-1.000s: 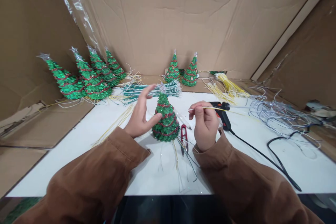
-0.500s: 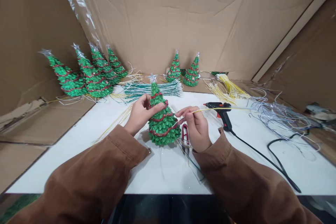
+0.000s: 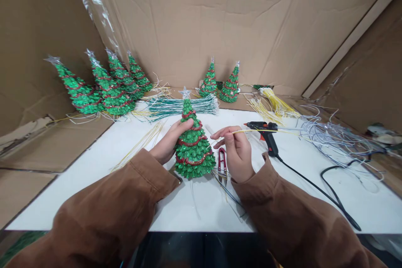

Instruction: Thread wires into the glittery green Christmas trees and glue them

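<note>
green glitter covers the small cone-shaped christmas tree (image 3: 193, 148), banded with red garlands and topped by a clear star. it stands on the white table top (image 3: 94, 167) right in front of the person, between the two hands. the left hand (image 3: 169, 144) is curled round the tree's left flank, thumb laid across the front about halfway up, the other fingers hidden behind it. the right hand (image 3: 237, 157) is nearly closed, thumb and forefinger pinching a thin yellow wire (image 3: 254, 131) that runs off to the right past the black and orange glue gun (image 3: 266, 136). small red thread snips (image 3: 222, 161) lie just beside the tree's base. the tree looks light and stiff, and rough enough with glitter not to slip. its star tip seems the fragile part, so the middle or the broad lower tiers look the safer hold. the wire looks thin and springy, best pinched near its end.
</note>
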The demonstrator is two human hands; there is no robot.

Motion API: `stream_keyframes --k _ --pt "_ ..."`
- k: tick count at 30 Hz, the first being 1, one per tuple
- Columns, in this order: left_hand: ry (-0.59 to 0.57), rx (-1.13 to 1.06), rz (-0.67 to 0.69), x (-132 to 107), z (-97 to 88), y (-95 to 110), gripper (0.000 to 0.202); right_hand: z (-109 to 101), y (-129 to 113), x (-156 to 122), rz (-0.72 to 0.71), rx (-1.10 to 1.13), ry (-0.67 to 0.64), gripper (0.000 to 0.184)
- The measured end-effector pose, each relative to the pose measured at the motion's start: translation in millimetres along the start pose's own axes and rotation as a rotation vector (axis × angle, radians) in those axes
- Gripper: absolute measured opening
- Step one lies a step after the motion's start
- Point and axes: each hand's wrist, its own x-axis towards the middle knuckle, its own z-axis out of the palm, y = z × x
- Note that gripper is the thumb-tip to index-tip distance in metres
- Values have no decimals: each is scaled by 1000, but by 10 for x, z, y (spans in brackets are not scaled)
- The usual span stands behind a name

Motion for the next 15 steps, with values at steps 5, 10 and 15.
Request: stream_keyframes --k 5,10,15 --pt "41 -16 78 22 -34 -36 35 1 -36 0 -61 25 -1 18" --pt "63 35 124 36 -59 -31 33 3 -52 -25 -114 30 -30 17" --pt "-13 45 132 29 -25 -21 35 -11 -46 -45 -116 -63 -51 17"
